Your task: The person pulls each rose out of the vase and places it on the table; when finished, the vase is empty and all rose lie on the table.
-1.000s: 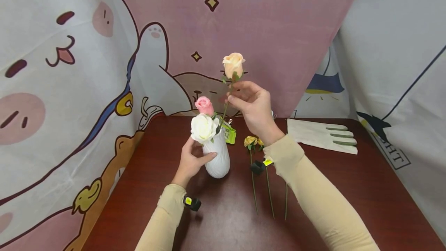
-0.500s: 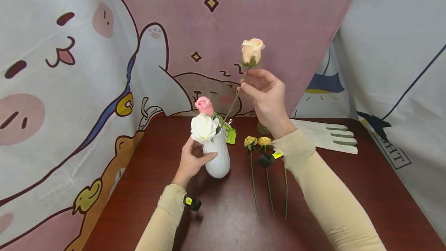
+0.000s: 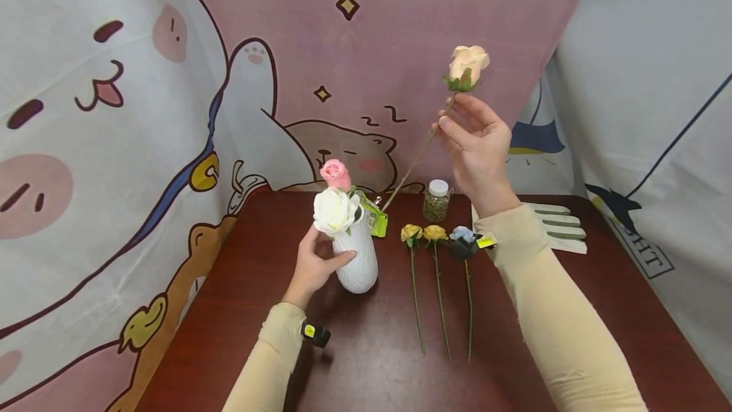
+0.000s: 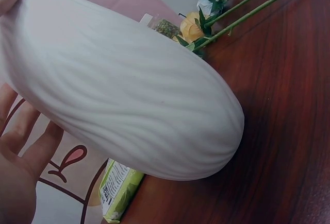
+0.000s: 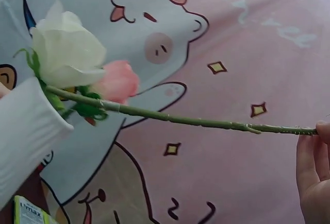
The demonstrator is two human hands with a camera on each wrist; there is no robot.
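Your right hand (image 3: 480, 151) pinches a peach rose (image 3: 469, 67) aloft, thumb and fingertips closed on the stem (image 5: 196, 122) just below the bloom.
From that pinch, the rose's lower end hangs near the mouth of the white vase (image 3: 359, 266), looking just outside it, while the thumb and fingers of your left hand (image 3: 314, 266), spread to the vase's width, hold its side. Gripped so far up, the stem could swing at its free end and snag the white rose (image 3: 333, 210) or pink rose (image 3: 335, 173) above your left fingers; a hard nudge there might tip the vase if your hold is light. The bloom points up and rightward beyond your right fingertips; its long axis is a tilted diagonal, the bare end aimed down toward your left hand's side.
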